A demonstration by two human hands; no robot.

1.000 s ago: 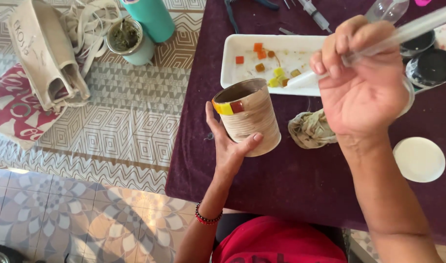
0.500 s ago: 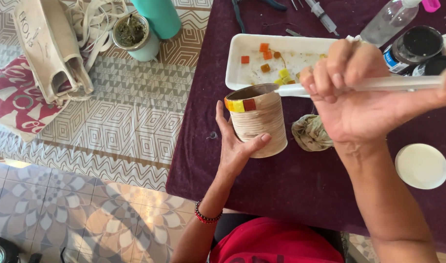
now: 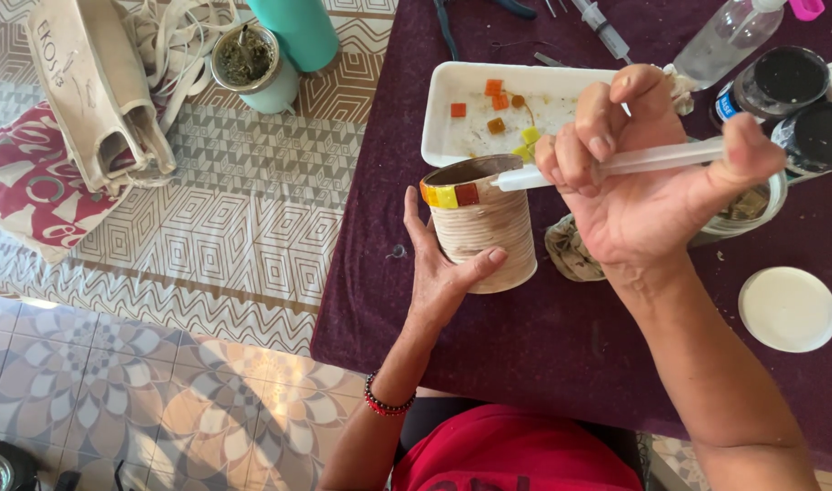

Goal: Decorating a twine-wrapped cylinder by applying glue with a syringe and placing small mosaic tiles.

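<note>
patterned tile floor (image 3: 143,400), geometric grey and beige, glossy, runs along the left. dark purple cloth-covered worktop (image 3: 543,364), matte fabric, fills the right. beige canvas tote bag (image 3: 98,100) with tangled straps lies on the floor over a red-and-white printed cushion (image 3: 25,182). teal smooth cylinder bottle (image 3: 298,32) stands beside a pale green round cup filled with dark herb (image 3: 250,65).

white rectangular foam tray (image 3: 461,109) sits on the worktop, holding small square tiles, orange, red and yellow (image 3: 496,100). clear plastic bottle (image 3: 730,41) lies tilted at the top right, beside two round black-lidded jars (image 3: 789,77). flat white round lid (image 3: 787,309) lies alone on the cloth at the right.

round tin can wrapped in ribbed cream paper (image 3: 484,232) stands upright on the worktop just below the tray; a short band of orange, yellow and red tiles is stuck at its rim. left hand (image 3: 439,273) cups the can from below-left, fingers and thumb wrapped on its wall, grasping it. right hand (image 3: 648,191) is clenched on a clear plastic syringe (image 3: 616,164) held level, thumb on the plunger end, nozzle tip touching the can rim next to the tiles. crumpled beige rag (image 3: 571,250) lies just right of the can, partly under the right hand. beaded red-and-black bracelet (image 3: 384,402) on the left wrist.
</note>
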